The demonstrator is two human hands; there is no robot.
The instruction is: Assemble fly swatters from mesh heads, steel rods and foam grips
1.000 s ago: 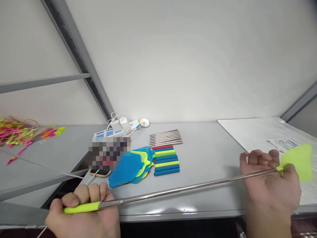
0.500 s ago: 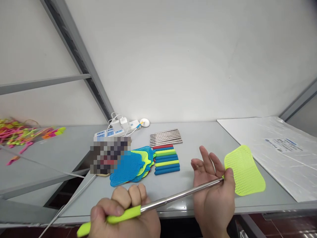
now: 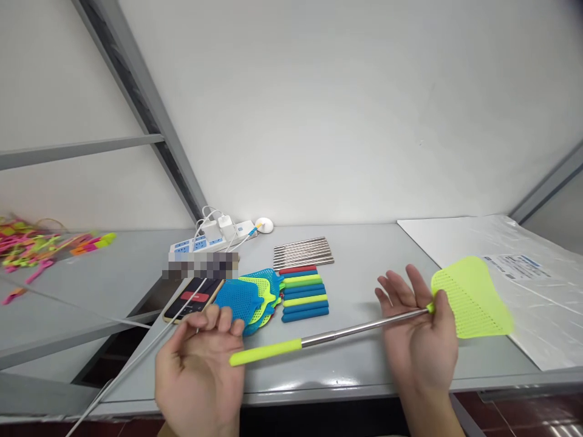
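A yellow-green fly swatter (image 3: 364, 331) with a metal rod spans the space between my hands. My right hand (image 3: 421, 340) pinches it by the neck, thumb over the joint just below the perforated head, with the other fingers spread. My left hand (image 3: 200, 370) is palm up and open, fingers loosely curled. The end of the swatter's yellow-green handle (image 3: 266, 352) touches or nearly touches its fingers. Beyond the hands lie overlapping blue and yellow-green swatter heads (image 3: 239, 297), a row of coloured handles (image 3: 305, 297) and a row of metal rods (image 3: 304, 252).
A phone (image 3: 194, 297) lies left of the swatter heads, behind a white cable. A power strip (image 3: 200, 243) with plugged-in chargers stands farther back. White wrapped sheeting (image 3: 492, 243) covers the table's right side. Colourful strips (image 3: 40, 243) are heaped at far left.
My left hand has loosened its grip on the handle and turned palm up. The swatter has shifted right and levelled somewhat, with my right hand still pinching its neck.
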